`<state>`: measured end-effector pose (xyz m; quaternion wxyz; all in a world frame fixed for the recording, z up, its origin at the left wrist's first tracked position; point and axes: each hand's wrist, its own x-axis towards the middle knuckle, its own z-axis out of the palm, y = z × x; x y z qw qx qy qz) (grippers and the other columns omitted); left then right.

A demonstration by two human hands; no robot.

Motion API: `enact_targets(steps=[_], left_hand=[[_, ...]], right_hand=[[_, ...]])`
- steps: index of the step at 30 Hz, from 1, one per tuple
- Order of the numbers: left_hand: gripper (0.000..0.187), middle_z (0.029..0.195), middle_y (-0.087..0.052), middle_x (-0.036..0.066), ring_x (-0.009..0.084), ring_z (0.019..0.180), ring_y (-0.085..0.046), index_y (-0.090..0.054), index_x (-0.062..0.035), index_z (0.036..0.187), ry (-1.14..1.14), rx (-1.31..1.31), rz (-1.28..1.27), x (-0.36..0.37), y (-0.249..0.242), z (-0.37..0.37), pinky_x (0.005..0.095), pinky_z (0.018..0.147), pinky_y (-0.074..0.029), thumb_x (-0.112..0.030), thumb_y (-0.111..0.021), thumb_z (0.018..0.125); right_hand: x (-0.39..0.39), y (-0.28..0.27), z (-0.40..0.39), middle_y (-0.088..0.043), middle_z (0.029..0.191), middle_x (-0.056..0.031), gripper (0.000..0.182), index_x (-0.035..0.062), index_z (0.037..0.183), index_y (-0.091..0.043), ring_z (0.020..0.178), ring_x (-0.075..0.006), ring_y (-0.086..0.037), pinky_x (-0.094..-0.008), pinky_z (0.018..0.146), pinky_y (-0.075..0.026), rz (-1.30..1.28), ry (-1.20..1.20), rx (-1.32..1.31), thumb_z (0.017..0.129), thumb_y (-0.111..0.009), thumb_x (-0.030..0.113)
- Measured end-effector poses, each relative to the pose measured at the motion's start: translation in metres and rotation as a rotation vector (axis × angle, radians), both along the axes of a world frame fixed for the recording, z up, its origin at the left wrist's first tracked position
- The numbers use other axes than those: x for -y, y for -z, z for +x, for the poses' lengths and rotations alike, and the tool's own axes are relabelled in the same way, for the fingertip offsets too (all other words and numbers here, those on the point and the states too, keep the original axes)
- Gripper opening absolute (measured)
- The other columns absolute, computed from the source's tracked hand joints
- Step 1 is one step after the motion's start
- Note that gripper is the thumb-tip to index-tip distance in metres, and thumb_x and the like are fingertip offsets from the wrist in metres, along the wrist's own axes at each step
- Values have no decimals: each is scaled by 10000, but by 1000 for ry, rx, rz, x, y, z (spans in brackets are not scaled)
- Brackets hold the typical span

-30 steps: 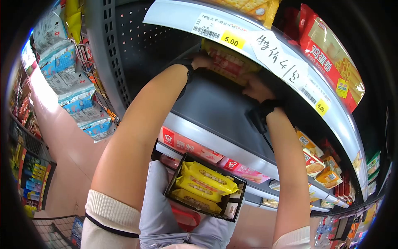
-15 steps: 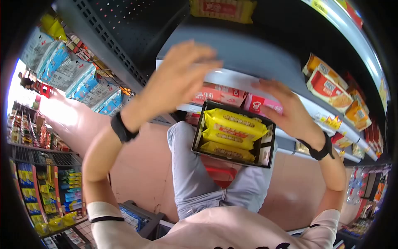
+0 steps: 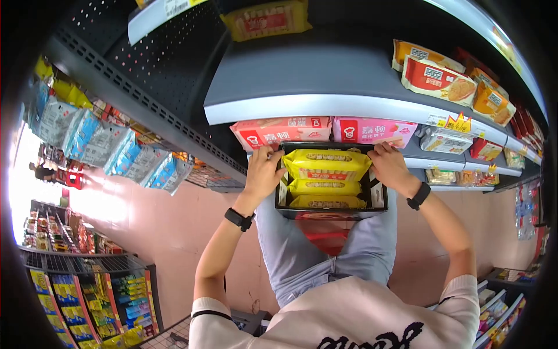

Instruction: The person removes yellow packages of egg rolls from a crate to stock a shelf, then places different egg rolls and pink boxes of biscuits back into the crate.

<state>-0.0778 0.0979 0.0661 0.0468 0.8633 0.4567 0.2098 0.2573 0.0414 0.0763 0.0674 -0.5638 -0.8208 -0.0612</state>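
**Yellow packet gripped at both ends, over box on lap**

Box [image 3: 329, 205] rests on the knees, holding yellow packets. Left hand [image 3: 264, 172] and right hand [image 3: 388, 166] each pinch an end of the top packet [image 3: 326, 164]. Beyond, pink cartons [image 3: 283, 130] sit under the grey shelf [image 3: 325, 107].

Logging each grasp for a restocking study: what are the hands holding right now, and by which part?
Both hands hold the top yellow biscuit packet in the black box: left hand at its left end, right hand at its right end.

Both hands [image 3: 264, 171] [image 3: 388, 166] — closed grip
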Motion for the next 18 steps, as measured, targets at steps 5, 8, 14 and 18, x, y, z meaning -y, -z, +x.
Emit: enact_targets(steps=[5,8,14,18], left_hand=[[278,995,-505,113,296,1011,-468,-653,-69,923,22,2,41,-6,7,8,399,841,-394,-135,-724,663],[176,891,-512,95,290,918,-502,-634,-62,813,142,115,-18,-9,13,4,376,807,-417,-77,-712,656],[104,824,-500,56,253,825,-501,-577,-68,751,277,141,172,11,-7,-5,363,698,-406,-37,-647,680],[111,784,-509,61,258,720,-501,-588,-65,736,255,259,280,22,-61,-17,358,632,-401,-34,-658,656]], right_hand=[[-7,17,7,-582,879,-104,109,48,742,-633,951,-278,-525,-394,788,-466,21,6,-6,641,-608,79],[-4,17,11,-578,862,-83,71,77,678,-636,947,-268,-518,-386,792,-456,33,-69,19,617,-601,85],[21,-3,11,-548,797,-38,59,75,659,-599,801,-232,-543,-347,685,-462,237,-203,-210,609,-617,50],[30,-55,2,-569,814,-49,172,37,697,-591,749,-237,-584,-341,632,-485,347,-197,-542,554,-651,-38]])
